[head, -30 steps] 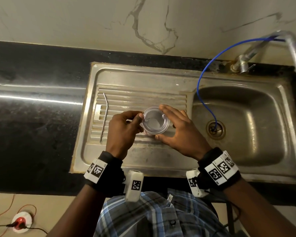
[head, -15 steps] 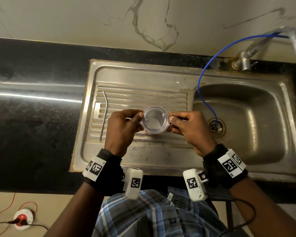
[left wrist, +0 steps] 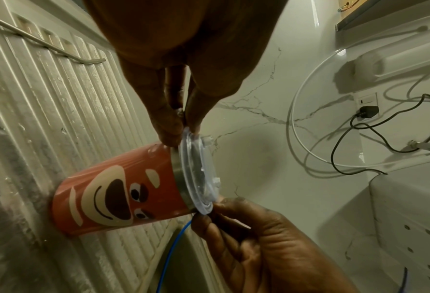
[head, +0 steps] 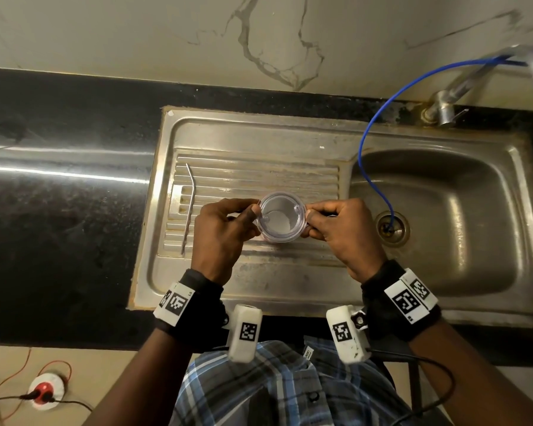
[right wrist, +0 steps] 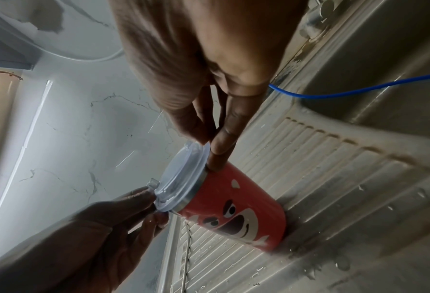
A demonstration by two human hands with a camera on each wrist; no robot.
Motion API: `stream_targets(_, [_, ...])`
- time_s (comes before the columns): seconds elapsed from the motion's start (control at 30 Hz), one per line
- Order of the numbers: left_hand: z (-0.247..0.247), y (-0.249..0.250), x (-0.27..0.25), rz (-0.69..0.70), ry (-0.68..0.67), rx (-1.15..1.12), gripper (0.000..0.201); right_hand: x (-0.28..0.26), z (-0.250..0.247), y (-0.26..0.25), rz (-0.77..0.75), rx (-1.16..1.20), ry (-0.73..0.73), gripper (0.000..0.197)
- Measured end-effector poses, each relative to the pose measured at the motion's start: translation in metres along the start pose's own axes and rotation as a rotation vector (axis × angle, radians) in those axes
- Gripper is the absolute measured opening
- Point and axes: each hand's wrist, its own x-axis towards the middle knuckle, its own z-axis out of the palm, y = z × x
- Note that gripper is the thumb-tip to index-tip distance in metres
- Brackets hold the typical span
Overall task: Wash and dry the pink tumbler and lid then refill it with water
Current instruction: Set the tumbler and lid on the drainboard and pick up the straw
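Both hands are pinching the clear lid (head: 280,221) by its thin edge: left hand (head: 220,238) one side, right hand (head: 345,233) the other. The pink tumbler (left wrist: 123,190) is standing on the wet draining board (head: 246,176). The lid is looking light, bendy and maybe slippery, so the edge is probably the best place to hold.

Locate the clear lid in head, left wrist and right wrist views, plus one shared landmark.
Head: clear lid at centre, pinched between both hands.
Left wrist: lid just right of centre, on the tumbler's mouth.
Right wrist: lid left of centre, atop the tumbler.
Shared landmark: blue tube running into the basin.

no readable text, square coded markers on wrist bands (head: 175,302)
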Motion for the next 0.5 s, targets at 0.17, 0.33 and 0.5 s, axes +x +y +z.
stream_targets(0.17, [-0.0018,-0.0034,0.0014,-0.004,-0.002,-0.001,0.018,-0.0013,-0.0006,-0.0025,0.003,-0.007,-0.011,0.014])
stream_targets(0.33, [-0.0011,-0.0051,0.0011,-0.001,0.006,-0.005,0.018,-0.0021,-0.0003,-0.0051,0.018,-0.010,-0.003,0.013])
stream_targets(0.5, [0.0000,-0.0057,0.0017,-0.007,0.026,0.048,0.018,-0.0043,-0.0006,-0.0078,-0.002,-0.047,-0.003,0.012])
